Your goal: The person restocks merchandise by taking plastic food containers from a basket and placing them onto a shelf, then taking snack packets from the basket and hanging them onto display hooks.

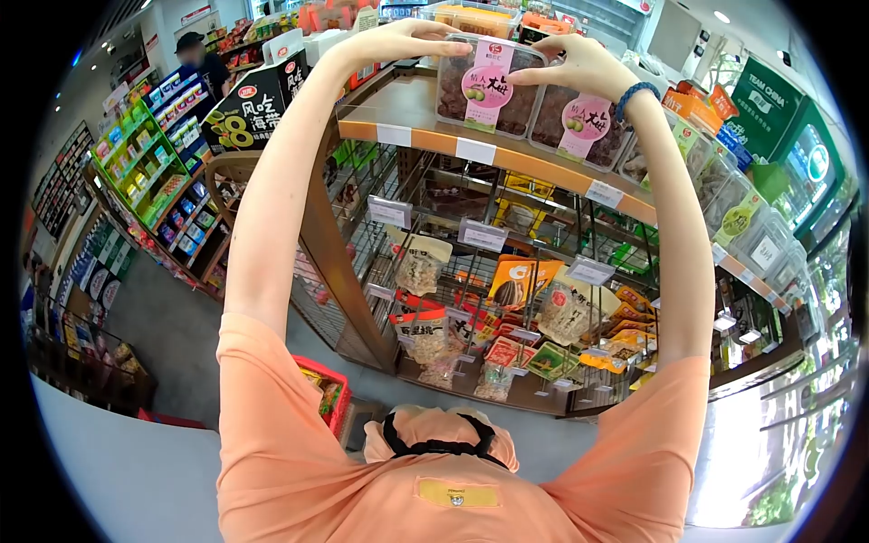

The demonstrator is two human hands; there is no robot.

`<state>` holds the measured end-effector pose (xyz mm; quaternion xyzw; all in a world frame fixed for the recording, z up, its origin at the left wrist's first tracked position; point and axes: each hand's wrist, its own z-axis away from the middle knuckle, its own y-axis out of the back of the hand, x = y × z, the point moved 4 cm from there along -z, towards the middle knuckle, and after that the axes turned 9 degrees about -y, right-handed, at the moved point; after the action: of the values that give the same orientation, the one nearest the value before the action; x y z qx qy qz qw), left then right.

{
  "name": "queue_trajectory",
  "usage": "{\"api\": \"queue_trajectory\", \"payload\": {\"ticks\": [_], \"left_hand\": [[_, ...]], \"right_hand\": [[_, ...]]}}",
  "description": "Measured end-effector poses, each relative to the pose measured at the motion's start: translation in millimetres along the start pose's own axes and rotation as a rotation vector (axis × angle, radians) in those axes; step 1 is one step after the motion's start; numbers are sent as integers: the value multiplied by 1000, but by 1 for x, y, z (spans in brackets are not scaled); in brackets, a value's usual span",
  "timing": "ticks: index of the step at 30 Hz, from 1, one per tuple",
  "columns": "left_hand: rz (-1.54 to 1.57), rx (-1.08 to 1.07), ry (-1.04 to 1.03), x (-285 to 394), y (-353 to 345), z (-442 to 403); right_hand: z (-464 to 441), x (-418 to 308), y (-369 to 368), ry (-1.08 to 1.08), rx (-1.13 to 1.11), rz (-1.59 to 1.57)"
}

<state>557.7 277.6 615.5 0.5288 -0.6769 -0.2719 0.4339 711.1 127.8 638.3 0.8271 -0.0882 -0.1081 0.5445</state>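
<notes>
A clear plastic box of dried plums (487, 90) with a pink label stands at the front of the top shelf. My left hand (412, 42) grips its upper left corner, the thumb lying on the front. From the right, my right hand (584, 65) holds the same box, with its thumb across the label and its fingers at the top edge. Another box of dried plums (584, 127) with the same pink label sits beside it, under my right wrist. A blue braided band (634, 98) circles that wrist.
The orange-edged shelf (534, 154) carries more clear boxes (729, 199) to the right. Snack bags (421, 262) hang on hooks below. A black carton (258, 109) stands left. A red basket (330, 394) is on the floor; a person (201, 68) stands at the back left.
</notes>
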Motion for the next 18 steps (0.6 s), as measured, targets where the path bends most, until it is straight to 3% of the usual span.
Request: {"api": "queue_trajectory", "payload": {"ticks": [13,16,18], "left_hand": [[29,-19,-31,-4,-12,-10],[2,69,-7,-14,-13,-10],[-9,61,-9,-16,-15,-7]], "right_hand": [[8,14,3,49,3,-40],[9,16,2,18,18,-13],[17,12,5,158,252,-80]]}}
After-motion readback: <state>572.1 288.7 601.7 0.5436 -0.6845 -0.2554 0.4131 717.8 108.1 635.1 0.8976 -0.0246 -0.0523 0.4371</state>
